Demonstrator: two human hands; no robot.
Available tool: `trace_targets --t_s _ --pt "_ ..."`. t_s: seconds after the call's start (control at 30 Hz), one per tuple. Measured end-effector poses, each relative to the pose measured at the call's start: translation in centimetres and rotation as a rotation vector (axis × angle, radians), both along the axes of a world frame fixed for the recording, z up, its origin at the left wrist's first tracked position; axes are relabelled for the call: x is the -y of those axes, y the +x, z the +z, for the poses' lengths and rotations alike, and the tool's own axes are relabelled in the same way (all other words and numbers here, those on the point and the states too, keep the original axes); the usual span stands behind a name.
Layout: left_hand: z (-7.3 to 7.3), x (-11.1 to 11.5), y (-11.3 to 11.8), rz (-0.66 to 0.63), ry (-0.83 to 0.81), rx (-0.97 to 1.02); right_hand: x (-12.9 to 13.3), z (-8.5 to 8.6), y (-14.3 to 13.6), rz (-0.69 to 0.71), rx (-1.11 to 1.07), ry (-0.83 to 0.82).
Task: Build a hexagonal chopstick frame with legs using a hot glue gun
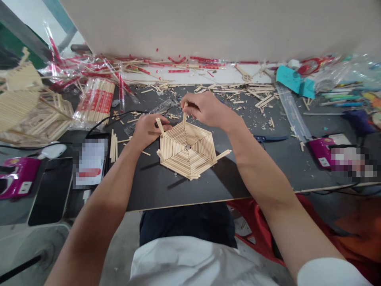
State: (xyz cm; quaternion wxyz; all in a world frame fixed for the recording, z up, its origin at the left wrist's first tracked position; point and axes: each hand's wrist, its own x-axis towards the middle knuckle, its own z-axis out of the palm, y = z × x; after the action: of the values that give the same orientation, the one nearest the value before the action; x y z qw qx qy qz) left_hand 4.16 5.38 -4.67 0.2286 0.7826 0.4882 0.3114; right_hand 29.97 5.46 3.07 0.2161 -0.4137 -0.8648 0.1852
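A hexagonal panel (pixel 202 145) of pale wooden stick pieces, laid in rings around a small central hole, lies on the dark table. Short sticks stand up or lean outward at several of its corners. My right hand (pixel 205 108) is closed at the far corner, thumb and fingers pinching an upright wooden stick (pixel 185 116). At the panel's upper-left corner, my left hand (pixel 150 129) curls its fingers against the edge, right beside another upright stick (pixel 160 126). Part of the left fingers' grip is hidden behind that stick.
Cut stick pieces (pixel 264 99) litter the table's back. Wrapped chopsticks (pixel 97 101) and a larger stick structure (pixel 26 107) are at left. Phones (pixel 49 190) lie near my left forearm. A dark blue-handled knife (pixel 270 139) and a purple box (pixel 323 153) sit at right.
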Motion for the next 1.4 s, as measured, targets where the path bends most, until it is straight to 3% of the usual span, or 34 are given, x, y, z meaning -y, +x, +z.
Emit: trace_targets --t_s 0.7,1.4 --pt "-0.18 -0.07 -0.01 0.001 -0.027 0.041 -0.13 -0.52 0.06 0.019 -0.102 -0.093" --pt "0.54 0.34 0.01 -0.001 -0.050 -0.010 -0.37 -0.82 0.18 0.087 -0.115 -0.062"
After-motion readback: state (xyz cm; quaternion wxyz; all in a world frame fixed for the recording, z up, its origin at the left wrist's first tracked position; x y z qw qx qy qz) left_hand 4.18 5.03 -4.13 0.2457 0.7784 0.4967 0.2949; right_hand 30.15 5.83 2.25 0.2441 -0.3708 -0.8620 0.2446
